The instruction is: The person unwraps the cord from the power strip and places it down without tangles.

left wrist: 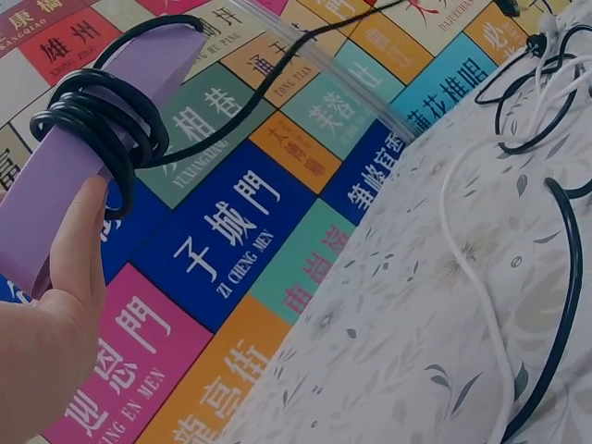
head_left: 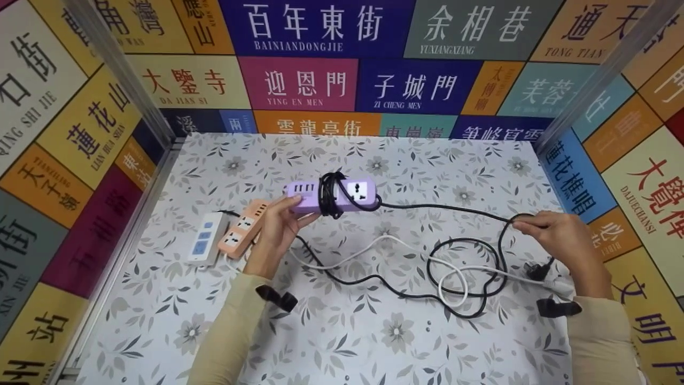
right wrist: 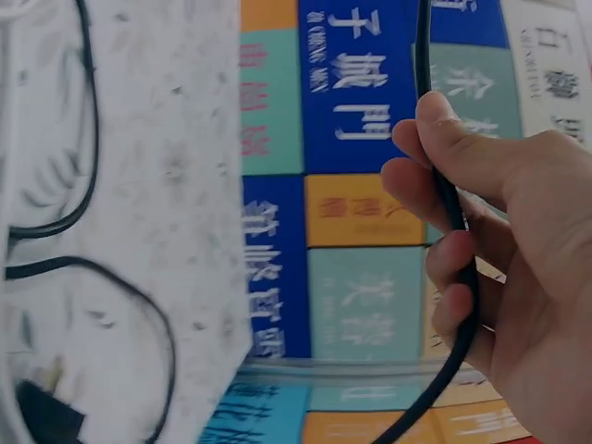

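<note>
My left hand (head_left: 278, 227) grips the left end of a purple power strip (head_left: 366, 195), held above the table. Several turns of its black cord (head_left: 328, 195) are wound round the strip's middle. From the strip's right end the cord runs to my right hand (head_left: 561, 240), which pinches it between thumb and fingers; in the right wrist view the cord (right wrist: 470, 305) passes along the curled fingers. In the left wrist view the purple strip (left wrist: 55, 194) is tilted, with the coil round it.
An orange power strip (head_left: 243, 230) and a white one (head_left: 206, 238) lie left of my left hand. Loose black and white cords (head_left: 385, 238) loop across the flowered table (head_left: 395, 331). A black plug (head_left: 537, 271) lies near my right hand. Printed panels wall the table.
</note>
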`<act>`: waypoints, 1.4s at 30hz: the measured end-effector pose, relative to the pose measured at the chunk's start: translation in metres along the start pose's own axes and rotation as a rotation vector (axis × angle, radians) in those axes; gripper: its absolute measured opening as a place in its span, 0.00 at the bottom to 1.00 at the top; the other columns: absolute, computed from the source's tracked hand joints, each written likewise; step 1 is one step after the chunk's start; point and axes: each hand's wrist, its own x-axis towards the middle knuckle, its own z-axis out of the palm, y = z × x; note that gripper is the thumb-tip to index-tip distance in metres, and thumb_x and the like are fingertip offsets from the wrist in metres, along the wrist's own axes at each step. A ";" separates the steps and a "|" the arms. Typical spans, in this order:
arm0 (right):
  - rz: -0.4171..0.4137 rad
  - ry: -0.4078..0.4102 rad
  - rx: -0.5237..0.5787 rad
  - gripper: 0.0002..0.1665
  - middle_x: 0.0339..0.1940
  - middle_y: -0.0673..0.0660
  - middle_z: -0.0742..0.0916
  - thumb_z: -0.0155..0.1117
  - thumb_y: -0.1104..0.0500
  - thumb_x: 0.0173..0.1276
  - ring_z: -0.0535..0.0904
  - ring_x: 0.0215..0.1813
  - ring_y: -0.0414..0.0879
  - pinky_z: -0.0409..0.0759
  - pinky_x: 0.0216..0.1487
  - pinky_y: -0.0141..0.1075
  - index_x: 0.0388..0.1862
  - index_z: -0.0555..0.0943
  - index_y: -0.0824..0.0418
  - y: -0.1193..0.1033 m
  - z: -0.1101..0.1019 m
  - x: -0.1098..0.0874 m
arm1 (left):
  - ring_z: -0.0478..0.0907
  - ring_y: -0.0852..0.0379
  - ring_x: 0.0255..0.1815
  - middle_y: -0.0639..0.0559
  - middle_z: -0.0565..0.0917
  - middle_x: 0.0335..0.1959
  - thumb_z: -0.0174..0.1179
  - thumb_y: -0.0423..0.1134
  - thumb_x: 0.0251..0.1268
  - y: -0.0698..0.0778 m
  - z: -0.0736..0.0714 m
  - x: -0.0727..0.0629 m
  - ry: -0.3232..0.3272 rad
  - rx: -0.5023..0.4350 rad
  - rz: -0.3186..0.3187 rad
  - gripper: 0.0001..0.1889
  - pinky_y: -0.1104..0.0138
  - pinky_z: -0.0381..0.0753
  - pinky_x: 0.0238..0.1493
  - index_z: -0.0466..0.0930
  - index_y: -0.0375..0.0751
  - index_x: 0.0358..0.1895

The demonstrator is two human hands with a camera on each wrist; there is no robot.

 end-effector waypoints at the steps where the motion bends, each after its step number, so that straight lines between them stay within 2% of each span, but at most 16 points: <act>1: 0.015 -0.037 0.019 0.17 0.41 0.66 0.90 0.67 0.49 0.70 0.85 0.42 0.64 0.82 0.35 0.48 0.46 0.90 0.60 0.004 0.006 -0.001 | 0.88 0.50 0.40 0.42 0.89 0.40 0.45 0.27 0.71 -0.001 0.000 0.000 -0.003 0.002 0.001 0.15 0.55 0.88 0.48 0.76 0.30 0.55; 3: 0.059 -0.124 0.057 0.20 0.44 0.68 0.89 0.65 0.48 0.71 0.83 0.46 0.66 0.83 0.39 0.51 0.49 0.88 0.62 0.010 0.018 -0.001 | 0.88 0.50 0.40 0.42 0.89 0.39 0.45 0.27 0.71 -0.003 0.001 0.001 0.000 -0.001 0.003 0.14 0.55 0.89 0.47 0.79 0.31 0.51; 6: 0.069 -0.177 0.100 0.21 0.45 0.69 0.88 0.64 0.48 0.72 0.82 0.48 0.66 0.83 0.44 0.55 0.50 0.88 0.64 0.013 0.037 -0.003 | 0.88 0.49 0.41 0.42 0.89 0.40 0.45 0.27 0.71 -0.005 0.001 0.003 0.015 -0.019 0.004 0.14 0.54 0.88 0.48 0.81 0.33 0.49; 8: 0.072 -0.204 0.110 0.22 0.48 0.69 0.88 0.62 0.48 0.74 0.82 0.49 0.65 0.82 0.48 0.59 0.52 0.87 0.64 0.011 0.046 -0.004 | 0.88 0.49 0.42 0.42 0.89 0.41 0.45 0.28 0.71 -0.005 0.000 0.004 0.020 -0.023 0.003 0.14 0.54 0.88 0.50 0.79 0.32 0.52; 12: 0.076 -0.276 0.146 0.24 0.51 0.69 0.87 0.59 0.48 0.76 0.82 0.50 0.64 0.82 0.49 0.58 0.58 0.84 0.63 0.005 0.060 -0.005 | 0.87 0.49 0.45 0.42 0.88 0.44 0.46 0.28 0.71 -0.002 -0.001 0.003 0.023 -0.024 -0.001 0.17 0.54 0.87 0.53 0.72 0.29 0.60; 16: 0.061 -0.322 0.177 0.23 0.56 0.70 0.86 0.59 0.49 0.76 0.82 0.55 0.66 0.80 0.53 0.60 0.60 0.83 0.63 -0.003 0.077 -0.006 | 0.87 0.49 0.45 0.43 0.87 0.45 0.46 0.28 0.71 0.003 0.000 0.001 0.024 -0.025 0.001 0.17 0.54 0.86 0.54 0.72 0.30 0.60; 20: 0.031 -0.318 0.186 0.21 0.58 0.71 0.84 0.60 0.53 0.76 0.79 0.60 0.69 0.79 0.55 0.62 0.60 0.83 0.63 -0.011 0.093 -0.005 | 0.87 0.49 0.45 0.43 0.87 0.45 0.44 0.28 0.72 0.006 0.001 0.000 0.010 -0.016 0.004 0.17 0.54 0.86 0.55 0.72 0.32 0.60; 27: -0.045 -0.210 0.197 0.24 0.64 0.71 0.80 0.61 0.61 0.74 0.72 0.67 0.69 0.70 0.68 0.63 0.67 0.76 0.65 -0.039 0.113 0.005 | 0.87 0.49 0.44 0.43 0.87 0.45 0.45 0.29 0.72 0.005 0.004 -0.001 0.001 0.015 0.008 0.19 0.54 0.86 0.54 0.71 0.30 0.62; 32: -0.139 -0.171 0.238 0.30 0.71 0.67 0.75 0.61 0.60 0.74 0.67 0.72 0.65 0.66 0.71 0.63 0.73 0.70 0.62 -0.076 0.123 0.012 | 0.87 0.49 0.45 0.43 0.86 0.45 0.46 0.29 0.71 0.004 0.006 0.000 -0.012 0.044 0.016 0.20 0.54 0.86 0.54 0.70 0.28 0.63; 37: -0.280 -0.103 0.273 0.33 0.73 0.64 0.74 0.62 0.59 0.73 0.66 0.74 0.63 0.62 0.72 0.64 0.75 0.68 0.60 -0.110 0.133 0.021 | 0.87 0.49 0.44 0.43 0.87 0.45 0.46 0.29 0.71 0.005 0.008 -0.001 -0.005 0.048 0.014 0.20 0.54 0.87 0.53 0.70 0.28 0.64; 40: -0.342 -0.111 0.236 0.34 0.72 0.63 0.75 0.61 0.54 0.74 0.65 0.75 0.62 0.61 0.73 0.63 0.76 0.67 0.58 -0.124 0.137 0.029 | 0.87 0.49 0.44 0.43 0.87 0.44 0.45 0.29 0.71 0.006 0.010 -0.001 -0.004 0.048 0.008 0.20 0.54 0.87 0.52 0.70 0.28 0.64; 42: -0.358 -0.153 0.192 0.33 0.71 0.62 0.76 0.59 0.50 0.76 0.66 0.75 0.61 0.61 0.73 0.62 0.76 0.67 0.56 -0.130 0.139 0.035 | 0.87 0.50 0.43 0.43 0.87 0.44 0.45 0.29 0.71 0.006 0.010 -0.001 -0.005 0.048 0.003 0.20 0.54 0.87 0.52 0.70 0.28 0.64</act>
